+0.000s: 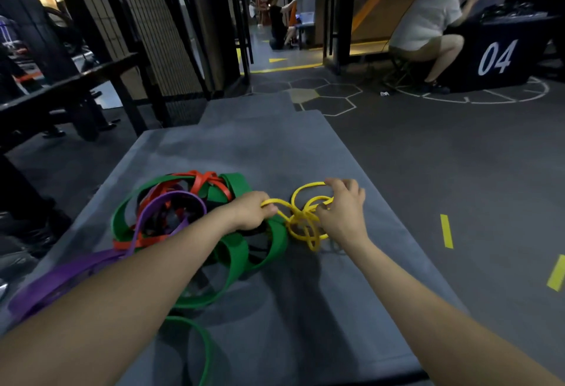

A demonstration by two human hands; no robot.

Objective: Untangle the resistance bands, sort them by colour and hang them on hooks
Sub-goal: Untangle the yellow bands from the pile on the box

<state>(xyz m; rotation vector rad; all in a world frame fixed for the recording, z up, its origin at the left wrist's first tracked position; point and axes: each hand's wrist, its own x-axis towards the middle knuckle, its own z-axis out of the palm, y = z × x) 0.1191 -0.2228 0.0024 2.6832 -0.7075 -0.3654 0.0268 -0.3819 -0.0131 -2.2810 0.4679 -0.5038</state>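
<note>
Furthest left, a purple band was draped off the near edge of the grey desk, and beside it green bands and red bands were heaped together in one tangle. Towards the middle, the left hand was clenched on a strand of the yellow band, which was knotted on itself just beside the green loops. To the right, the right hand was pinched on the yellow loops at the knot. The untangling step was judged to be in hand, with yellow taken first. A loosening of the knot, loop by loop, would be called for next; no hooks could be seen.
</note>
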